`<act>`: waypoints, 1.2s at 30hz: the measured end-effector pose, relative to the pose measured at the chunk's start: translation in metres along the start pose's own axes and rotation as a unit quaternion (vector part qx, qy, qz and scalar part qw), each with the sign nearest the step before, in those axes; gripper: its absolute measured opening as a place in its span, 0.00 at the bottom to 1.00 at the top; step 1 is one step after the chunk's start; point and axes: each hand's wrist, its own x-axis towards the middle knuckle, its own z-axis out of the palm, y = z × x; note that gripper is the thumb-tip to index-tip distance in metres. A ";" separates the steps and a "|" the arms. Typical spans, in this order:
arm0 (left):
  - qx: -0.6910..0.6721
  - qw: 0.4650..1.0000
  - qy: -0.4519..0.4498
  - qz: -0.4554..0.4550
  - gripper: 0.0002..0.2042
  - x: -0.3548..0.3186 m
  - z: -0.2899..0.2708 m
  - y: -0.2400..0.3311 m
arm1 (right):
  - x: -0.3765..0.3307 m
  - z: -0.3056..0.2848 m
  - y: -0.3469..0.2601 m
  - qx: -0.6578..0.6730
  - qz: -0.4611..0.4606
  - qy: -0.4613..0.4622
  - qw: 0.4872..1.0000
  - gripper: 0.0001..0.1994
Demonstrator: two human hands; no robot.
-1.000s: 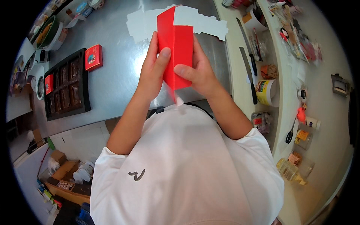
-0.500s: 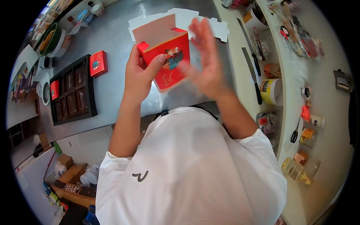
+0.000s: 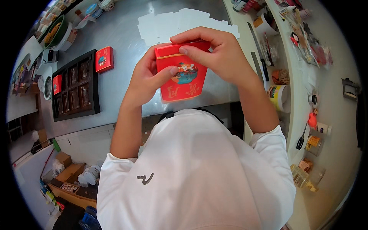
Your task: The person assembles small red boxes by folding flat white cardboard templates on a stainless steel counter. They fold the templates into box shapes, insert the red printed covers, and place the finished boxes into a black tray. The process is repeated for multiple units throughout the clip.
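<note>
fingers (image 3: 191, 51) hide red box (image 3: 183, 82) top

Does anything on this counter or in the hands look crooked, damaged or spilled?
Nothing stands out. Both hands, left hand and right hand, hold the red printed cardboard box intact; the dark compartment tray lies flat on the steel counter.

Box (image 3: 183, 78) above table (image 3: 126, 46): tray (image 3: 76, 88) far left, small box (image 3: 104, 59) just right of tray, paper sheets (image 3: 168, 23) behind.

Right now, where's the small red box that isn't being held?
In the head view, upper left: the small red box lies on the steel table, beside the dark tray.
</note>
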 end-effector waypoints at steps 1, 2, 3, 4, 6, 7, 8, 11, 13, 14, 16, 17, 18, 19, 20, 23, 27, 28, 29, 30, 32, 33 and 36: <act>0.007 1.000 0.001 0.001 0.23 -0.001 0.000 0.000 | -0.001 0.001 0.002 0.007 -0.004 0.004 1.000 0.10; 0.005 1.000 0.003 0.005 0.23 -0.001 0.000 0.000 | -0.002 0.002 0.004 0.003 -0.010 0.001 1.000 0.11; 0.003 1.000 0.005 0.008 0.23 -0.002 0.000 -0.001 | -0.003 0.003 0.006 -0.001 -0.015 -0.001 1.000 0.11; 0.000 1.000 0.006 0.012 0.23 -0.002 0.000 -0.001 | -0.004 0.003 0.007 -0.005 -0.020 -0.003 1.000 0.11; -0.019 1.000 0.009 0.017 0.24 -0.003 -0.001 -0.002 | -0.007 0.002 0.005 0.005 -0.043 -0.023 0.999 0.12; -0.028 0.999 0.011 0.020 0.24 -0.003 -0.001 -0.002 | -0.008 0.001 0.004 0.010 -0.055 -0.033 0.998 0.13; -0.033 0.999 0.012 0.025 0.24 -0.003 0.000 -0.001 | -0.010 0.001 0.006 -0.008 -0.074 -0.025 0.997 0.13; -0.031 0.999 0.019 0.036 0.25 -0.002 0.005 0.002 | -0.014 0.000 0.015 -0.024 -0.092 -0.010 0.995 0.14; -0.010 0.999 0.028 0.037 0.25 -0.002 0.010 0.002 | -0.016 0.000 0.017 0.014 -0.049 -0.013 0.999 0.15; 0.007 0.997 0.038 0.060 0.25 -0.002 0.014 0.002 | -0.017 0.000 0.018 0.026 -0.039 -0.007 0.999 0.15; 0.041 0.992 0.058 0.105 0.25 -0.002 0.020 0.002 | -0.018 0.000 0.020 0.050 -0.019 0.005 0.999 0.15; 0.056 0.990 0.046 0.122 0.25 -0.002 0.018 -0.001 | -0.019 0.000 0.020 0.056 -0.011 0.003 0.998 0.14; 0.070 0.987 0.034 0.139 0.25 -0.001 0.013 -0.005 | -0.019 -0.001 0.018 0.061 -0.004 0.001 0.998 0.14; 0.085 0.984 0.023 0.156 0.25 0.000 0.010 -0.009 | -0.020 -0.001 0.018 0.067 0.004 -0.002 0.998 0.14; 0.067 0.985 0.024 0.156 0.24 0.001 0.010 -0.010 | -0.020 0.000 0.020 0.065 -0.012 0.022 0.998 0.13; 0.017 0.987 0.035 0.157 0.23 0.003 0.011 -0.012 | -0.021 0.006 0.032 0.084 -0.049 0.077 0.992 0.12; -0.012 0.987 0.071 0.145 0.20 0.001 0.022 -0.008 | -0.022 0.008 0.038 0.144 -0.048 0.087 0.985 0.11; -0.014 0.987 0.081 0.139 0.19 0.001 0.024 -0.007 | -0.022 0.008 0.039 0.149 -0.043 0.085 0.984 0.11; 0.017 0.986 0.080 0.143 0.18 0.001 0.022 -0.008 | -0.022 0.008 0.039 0.137 -0.041 0.085 0.986 0.13; 0.047 0.985 0.079 0.147 0.18 0.000 0.017 -0.009 | -0.020 0.008 0.039 0.125 -0.039 0.085 0.988 0.15; 0.027 0.979 0.136 0.149 0.17 0.002 0.014 -0.010 | -0.019 0.009 0.042 0.158 -0.039 0.119 0.979 0.20; -0.023 0.970 0.194 0.146 0.17 0.005 0.014 -0.011 | -0.019 0.013 0.047 0.203 -0.040 0.153 0.966 0.24; -0.124 0.932 0.293 0.171 0.18 0.009 0.015 -0.006 | -0.037 0.019 0.070 0.349 0.029 0.127 0.928 0.35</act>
